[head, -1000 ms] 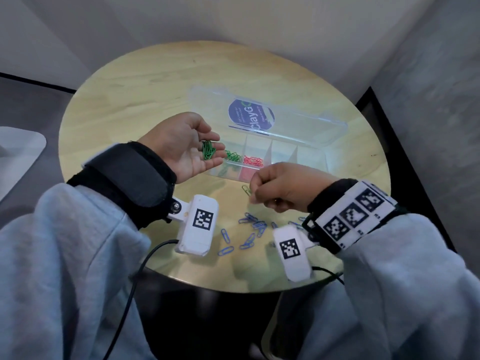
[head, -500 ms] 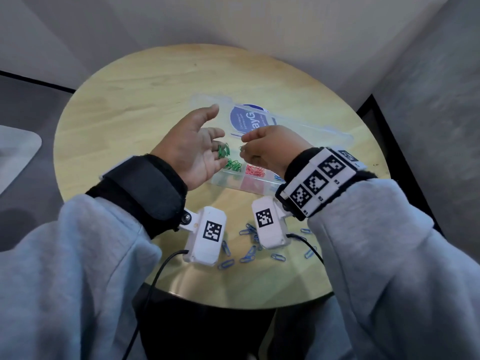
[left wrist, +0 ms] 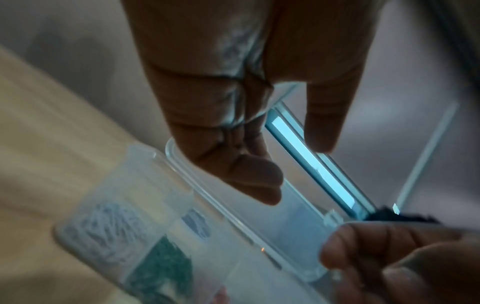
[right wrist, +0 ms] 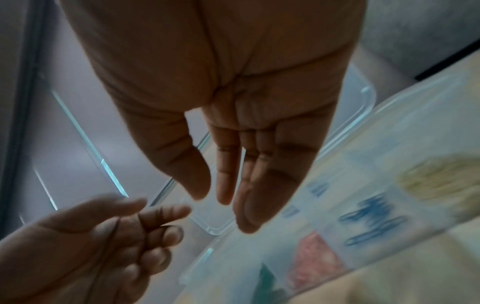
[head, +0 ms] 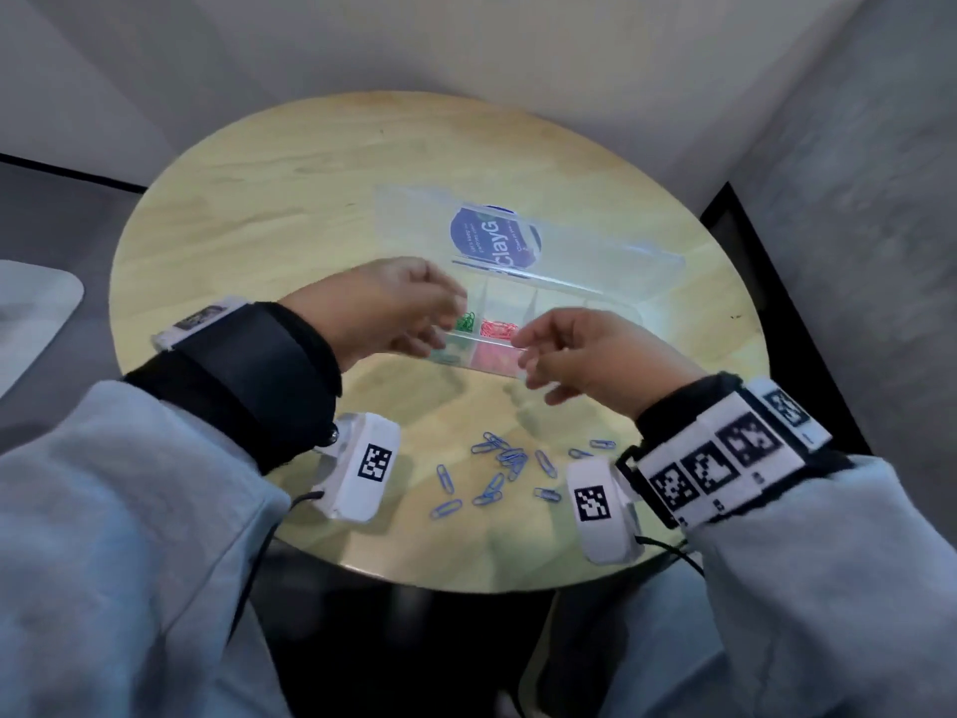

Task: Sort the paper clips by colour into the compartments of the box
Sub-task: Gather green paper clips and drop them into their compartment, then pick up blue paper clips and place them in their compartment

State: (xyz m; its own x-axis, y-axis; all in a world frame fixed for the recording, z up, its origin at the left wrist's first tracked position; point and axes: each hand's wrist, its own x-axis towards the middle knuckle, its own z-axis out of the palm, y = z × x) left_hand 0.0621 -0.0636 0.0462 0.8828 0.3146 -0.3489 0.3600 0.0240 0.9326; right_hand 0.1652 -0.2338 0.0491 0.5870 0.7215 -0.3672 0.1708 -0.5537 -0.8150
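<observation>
Head view: both hands (empty) above box point(head: 523, 303).

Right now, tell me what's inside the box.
In the box, green clips fill one compartment and red clips the next. The right wrist view shows blue clips and a blurred yellowish heap further along. The left hand covers the end.
</observation>
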